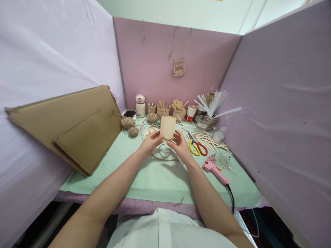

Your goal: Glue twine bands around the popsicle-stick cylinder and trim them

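The left grip [152, 142] and right grip [181, 146] are grasping a pale, cylindrical wooden-stick piece [168, 127] low on both sides, above the mint-green, flat counter [157, 184]; it is likely feeling light, stiff, crushable; gentle low holding is probably suiting it.

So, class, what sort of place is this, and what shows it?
Probably a craft workspace: a pink glue gun lies on the table, balls of twine sit farther back, and the left hand and right hand hold a cup-shaped piece of what look like wooden sticks.
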`<state>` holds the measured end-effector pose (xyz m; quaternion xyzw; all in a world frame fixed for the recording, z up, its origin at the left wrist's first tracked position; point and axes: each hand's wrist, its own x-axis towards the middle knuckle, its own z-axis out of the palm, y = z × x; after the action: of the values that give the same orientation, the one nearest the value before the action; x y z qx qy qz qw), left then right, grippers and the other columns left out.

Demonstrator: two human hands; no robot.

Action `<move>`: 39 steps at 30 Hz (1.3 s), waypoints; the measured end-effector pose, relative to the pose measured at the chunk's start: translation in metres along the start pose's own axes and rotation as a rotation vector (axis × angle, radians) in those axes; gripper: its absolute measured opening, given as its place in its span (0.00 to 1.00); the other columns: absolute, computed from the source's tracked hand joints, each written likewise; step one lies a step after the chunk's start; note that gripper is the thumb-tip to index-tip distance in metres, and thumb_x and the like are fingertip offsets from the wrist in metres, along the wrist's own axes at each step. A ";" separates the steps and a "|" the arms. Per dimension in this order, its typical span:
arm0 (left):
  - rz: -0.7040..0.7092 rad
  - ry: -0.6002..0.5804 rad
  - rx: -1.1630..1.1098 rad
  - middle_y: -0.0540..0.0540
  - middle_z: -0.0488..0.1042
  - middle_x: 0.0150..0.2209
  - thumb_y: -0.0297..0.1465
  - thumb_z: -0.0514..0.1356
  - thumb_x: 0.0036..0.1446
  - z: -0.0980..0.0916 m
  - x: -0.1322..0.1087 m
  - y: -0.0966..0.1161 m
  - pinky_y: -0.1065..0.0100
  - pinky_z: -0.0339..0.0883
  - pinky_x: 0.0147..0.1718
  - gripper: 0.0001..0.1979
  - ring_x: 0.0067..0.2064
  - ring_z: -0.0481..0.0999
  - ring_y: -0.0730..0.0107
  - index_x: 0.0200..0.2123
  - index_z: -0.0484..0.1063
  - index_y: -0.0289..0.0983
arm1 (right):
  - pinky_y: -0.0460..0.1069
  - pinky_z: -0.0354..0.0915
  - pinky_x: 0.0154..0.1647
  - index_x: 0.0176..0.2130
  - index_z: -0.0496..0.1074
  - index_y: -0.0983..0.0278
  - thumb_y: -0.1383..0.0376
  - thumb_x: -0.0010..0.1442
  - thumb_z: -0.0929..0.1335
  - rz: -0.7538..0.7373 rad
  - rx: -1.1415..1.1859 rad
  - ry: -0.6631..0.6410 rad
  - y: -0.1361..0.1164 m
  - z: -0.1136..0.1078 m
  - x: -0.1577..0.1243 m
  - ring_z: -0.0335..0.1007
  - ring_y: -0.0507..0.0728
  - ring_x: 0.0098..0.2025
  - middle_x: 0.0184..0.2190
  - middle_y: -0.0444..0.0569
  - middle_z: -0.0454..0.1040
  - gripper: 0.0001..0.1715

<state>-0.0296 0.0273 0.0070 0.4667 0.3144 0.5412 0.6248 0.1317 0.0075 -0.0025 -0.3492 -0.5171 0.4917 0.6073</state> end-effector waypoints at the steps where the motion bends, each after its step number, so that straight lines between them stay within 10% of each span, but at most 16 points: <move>1: -0.007 -0.006 0.003 0.42 0.75 0.49 0.38 0.71 0.41 0.000 0.000 0.000 0.58 0.61 0.53 0.24 0.53 0.71 0.59 0.44 0.75 0.39 | 0.58 0.66 0.55 0.55 0.60 0.59 0.62 0.43 0.77 0.007 0.000 0.003 0.000 -0.001 0.000 0.69 0.61 0.54 0.55 0.56 0.69 0.43; 24: -0.046 -0.116 -0.085 0.41 0.74 0.52 0.37 0.69 0.47 -0.002 0.000 -0.001 0.58 0.60 0.56 0.25 0.52 0.73 0.60 0.50 0.70 0.39 | 0.56 0.67 0.50 0.52 0.61 0.61 0.56 0.46 0.75 -0.001 -0.070 0.053 0.005 -0.003 0.001 0.71 0.59 0.49 0.45 0.52 0.75 0.37; 39: -0.381 -0.547 -0.224 0.34 0.75 0.50 0.50 0.56 0.57 -0.007 -0.006 -0.002 0.56 0.58 0.57 0.29 0.52 0.74 0.57 0.50 0.71 0.32 | 0.53 0.71 0.42 0.40 0.73 0.61 0.44 0.49 0.70 0.266 0.331 -0.120 -0.013 -0.001 -0.001 0.74 0.61 0.46 0.41 0.50 0.79 0.28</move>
<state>-0.0363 0.0228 0.0019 0.4558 0.1554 0.3012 0.8230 0.1358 0.0035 0.0088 -0.2798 -0.4140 0.6656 0.5544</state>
